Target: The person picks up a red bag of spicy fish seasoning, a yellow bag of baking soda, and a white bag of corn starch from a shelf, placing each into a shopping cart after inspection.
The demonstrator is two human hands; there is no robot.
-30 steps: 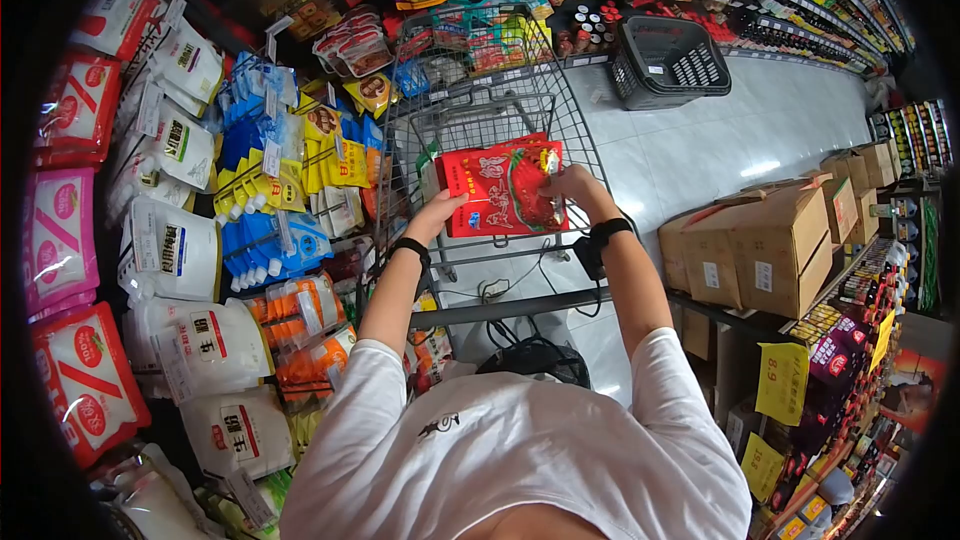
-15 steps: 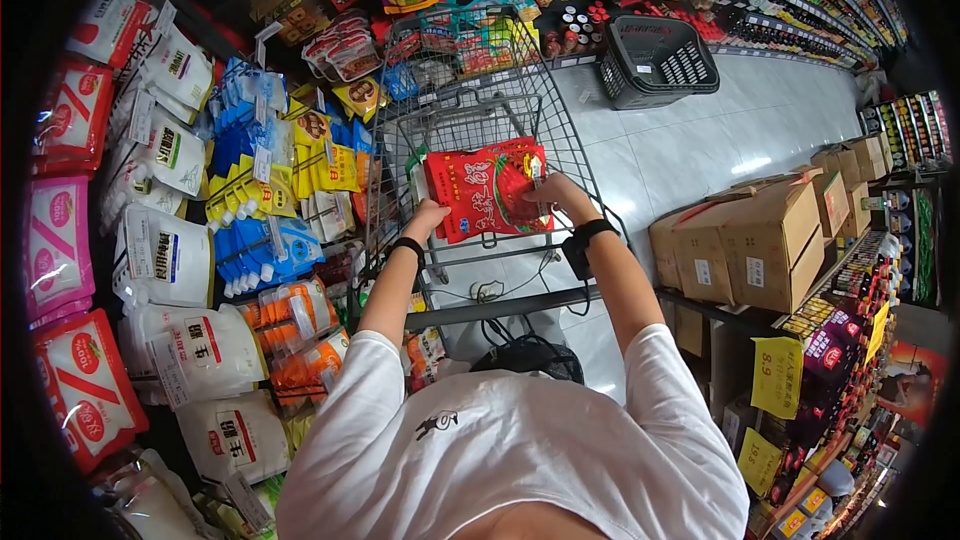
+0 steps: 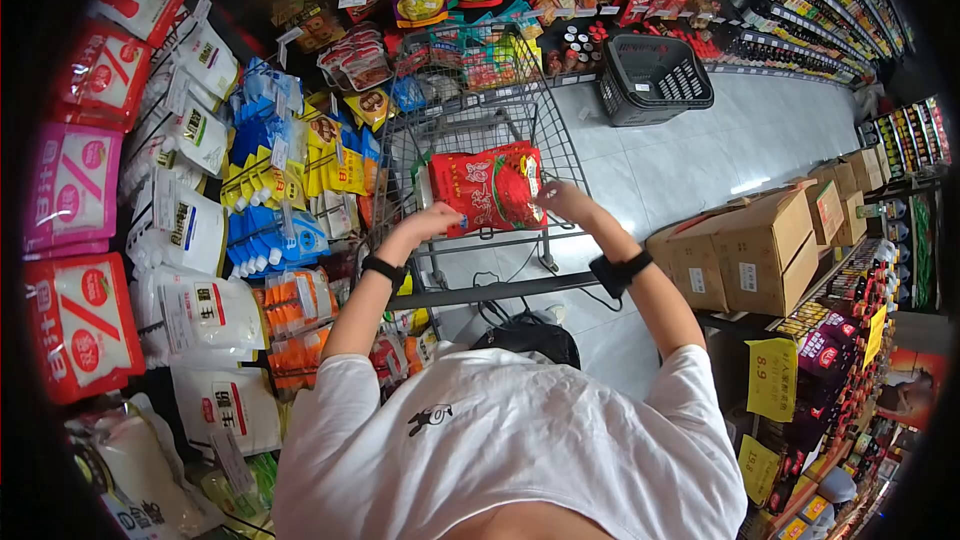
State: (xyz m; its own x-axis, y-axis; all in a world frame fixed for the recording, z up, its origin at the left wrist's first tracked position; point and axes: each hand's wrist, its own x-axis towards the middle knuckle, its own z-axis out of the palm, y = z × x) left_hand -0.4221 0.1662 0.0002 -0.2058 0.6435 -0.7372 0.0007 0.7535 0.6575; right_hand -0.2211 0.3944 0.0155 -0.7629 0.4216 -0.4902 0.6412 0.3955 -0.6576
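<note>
A red snack packet point(image 3: 485, 188) with white and green print sits over the basket of a wire shopping cart point(image 3: 563, 152). My left hand point(image 3: 428, 224) grips its lower left corner. Fingers of my right hand point(image 3: 563, 200) pinch its right edge. Both wrists wear black bands. The cart's handle bar point(image 3: 500, 292) runs just below my forearms, and a black bag point(image 3: 528, 338) hangs beneath it.
Hanging packets in white, red, blue and yellow fill the shelves point(image 3: 190, 230) on the left. A black plastic basket point(image 3: 650, 80) stands on the tiled floor ahead. Cardboard boxes point(image 3: 750, 250) sit on the right shelf above yellow price tags point(image 3: 775, 380).
The red packet has gone down and a little away from me, deeper into the cart. Both hands followed it and my arms stretched out.
</note>
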